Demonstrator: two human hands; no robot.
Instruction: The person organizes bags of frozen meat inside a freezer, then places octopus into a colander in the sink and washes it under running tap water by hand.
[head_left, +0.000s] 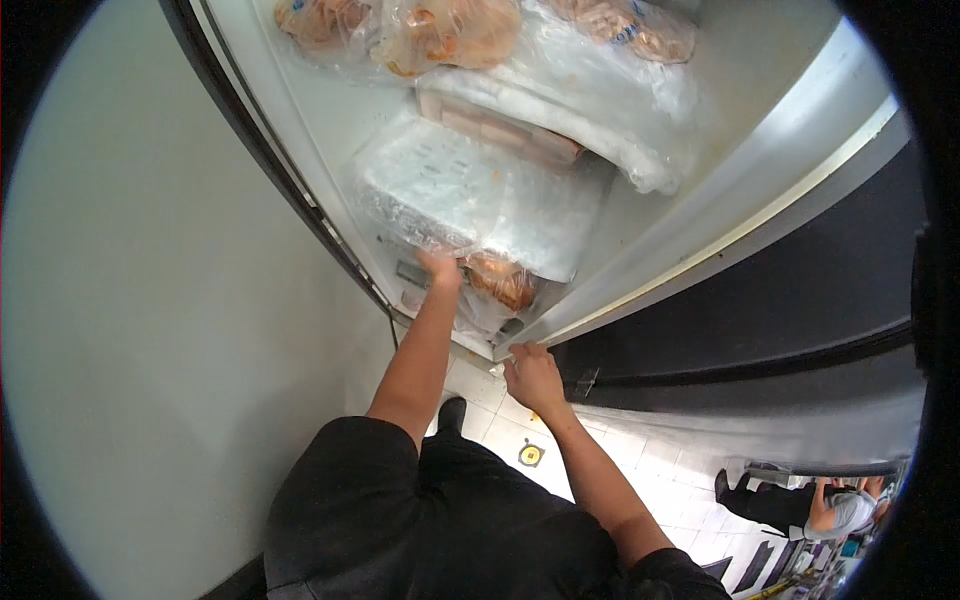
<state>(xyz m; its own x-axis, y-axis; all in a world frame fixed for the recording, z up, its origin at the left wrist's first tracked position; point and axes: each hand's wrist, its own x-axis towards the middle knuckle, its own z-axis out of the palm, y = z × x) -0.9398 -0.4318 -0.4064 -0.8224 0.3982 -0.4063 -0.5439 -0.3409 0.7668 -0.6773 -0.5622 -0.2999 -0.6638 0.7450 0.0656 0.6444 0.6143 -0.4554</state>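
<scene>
Inside a white chest-like compartment, my left hand (440, 264) reaches under the near edge of a large plastic-wrapped white package (480, 185); its fingers are mostly hidden there. Just right of that hand lies a clear bag with brownish-orange food (500, 282). My right hand (533, 375) is at the compartment's near rim (560, 322), its fingers bent against the edge; whether they hold anything is not visible. Behind the white package sit a flat pinkish pack (500, 130) and another wrapped white package (600, 90).
Bags of orange-brown food (445, 35) lie at the far end. A white panel (180, 300) stands at the left, a dark panel (760, 290) at the right. Below are a tiled floor (480, 422) with a yellow-centred drain (531, 454) and, lower right, another person (790, 505).
</scene>
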